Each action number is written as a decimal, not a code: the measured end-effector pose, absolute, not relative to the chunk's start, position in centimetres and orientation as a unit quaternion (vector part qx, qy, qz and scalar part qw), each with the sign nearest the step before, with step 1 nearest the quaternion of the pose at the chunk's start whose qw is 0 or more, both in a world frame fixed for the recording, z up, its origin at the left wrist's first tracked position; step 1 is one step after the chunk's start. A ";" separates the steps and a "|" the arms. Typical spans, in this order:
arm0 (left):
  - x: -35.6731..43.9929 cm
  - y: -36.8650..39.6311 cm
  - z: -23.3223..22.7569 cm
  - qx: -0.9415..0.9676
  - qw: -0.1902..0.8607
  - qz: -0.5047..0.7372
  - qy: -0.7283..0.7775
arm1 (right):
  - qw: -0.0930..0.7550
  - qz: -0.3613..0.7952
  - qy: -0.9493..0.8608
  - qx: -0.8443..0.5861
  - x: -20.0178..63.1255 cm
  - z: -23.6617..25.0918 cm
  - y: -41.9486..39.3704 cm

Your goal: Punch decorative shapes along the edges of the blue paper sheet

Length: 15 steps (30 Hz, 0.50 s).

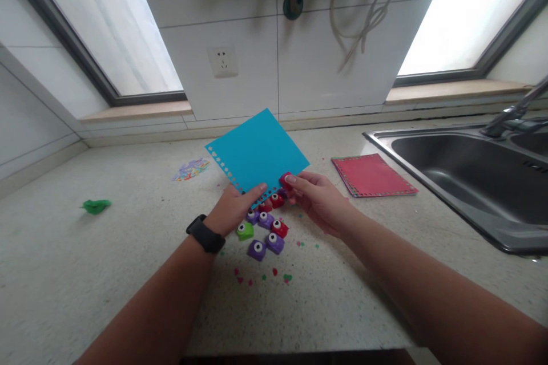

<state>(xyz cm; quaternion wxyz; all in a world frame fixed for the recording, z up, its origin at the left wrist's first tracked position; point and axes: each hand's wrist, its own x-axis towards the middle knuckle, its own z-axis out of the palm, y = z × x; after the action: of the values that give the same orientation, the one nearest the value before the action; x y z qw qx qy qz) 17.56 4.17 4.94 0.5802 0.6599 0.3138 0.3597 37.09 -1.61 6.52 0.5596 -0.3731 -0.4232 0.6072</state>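
Your left hand [234, 208] pinches the blue sheet [259, 151], one edge punched; your right hand [314, 197] grips a red punch [285, 179] at the unpunched edge, frame centre.

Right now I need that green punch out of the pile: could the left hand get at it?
Probably yes. The green punch lies on the near left edge of the cluster, just beside the left hand, with nothing on top. But that hand is pinching the blue paper, so it would have to let go first.

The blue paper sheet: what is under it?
Under the blue paper sheet, small punches lie clustered on the countertop; its lower edge partly covers the farthest ones.
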 end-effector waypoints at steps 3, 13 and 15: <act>17.6 4.1 5.2 0.670 0.579 0.344 0.313 | 0.560 0.613 -0.415 -0.372 37.0 6.4 -1.6; 18.2 3.5 5.7 0.659 0.595 0.350 0.298 | 0.570 0.611 -0.418 -0.357 36.4 6.1 -1.6; 18.2 3.5 5.7 0.671 0.584 0.350 0.294 | 0.572 0.611 -0.421 -0.349 36.4 6.1 -1.6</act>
<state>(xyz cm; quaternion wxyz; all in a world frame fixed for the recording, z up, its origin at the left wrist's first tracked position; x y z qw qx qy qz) 18.21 3.47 5.74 0.5843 0.6707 0.2937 0.3499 36.36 -1.62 6.12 0.5720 -0.3492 -0.4212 0.6111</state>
